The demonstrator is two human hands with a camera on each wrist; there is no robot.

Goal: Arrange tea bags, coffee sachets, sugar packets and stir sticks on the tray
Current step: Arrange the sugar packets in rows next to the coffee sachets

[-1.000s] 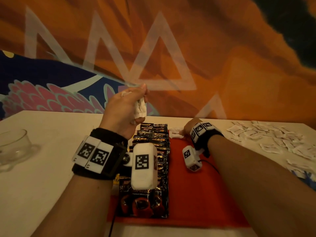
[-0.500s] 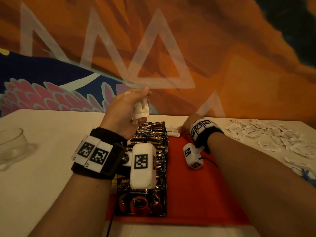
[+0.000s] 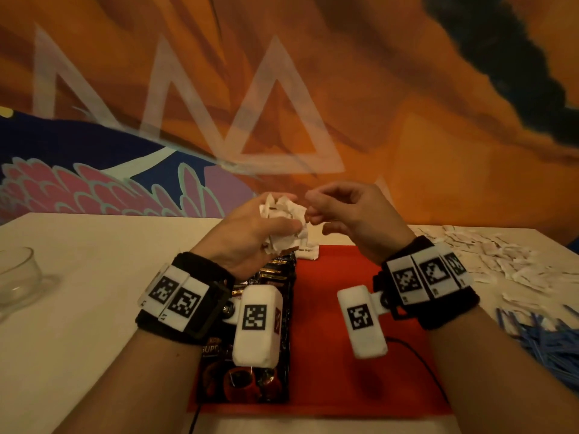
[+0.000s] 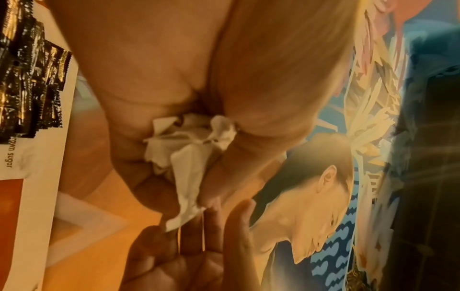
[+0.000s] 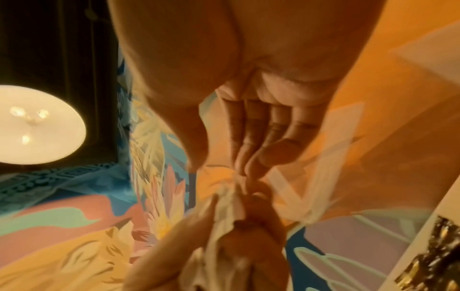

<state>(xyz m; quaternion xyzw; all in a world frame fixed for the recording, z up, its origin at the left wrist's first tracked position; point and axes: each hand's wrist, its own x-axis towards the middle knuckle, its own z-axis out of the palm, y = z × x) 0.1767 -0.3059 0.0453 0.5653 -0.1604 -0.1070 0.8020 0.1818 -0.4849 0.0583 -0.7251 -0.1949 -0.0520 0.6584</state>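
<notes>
Sugar packets (image 3: 283, 225) bunched in left hand (image 3: 250, 233), raised over tray (image 3: 344, 355); right hand (image 3: 354, 214) alongside, fingertips (image 5: 248, 173) pinching one corner.

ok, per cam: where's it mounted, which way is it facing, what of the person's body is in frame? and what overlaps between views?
Head: on the head, looking forward and down at the red tray and the mural wall; both forearms, left hand and right hand show.
Left wrist: along the left palm toward the mural; its fingers grip the white packets, right fingertips enter from below.
Right wrist: along the right palm, tilted up past a ceiling lamp; the left hand shows below.
Shared: all three see the white packets; the coffee sachets also appear in all three views.
</notes>
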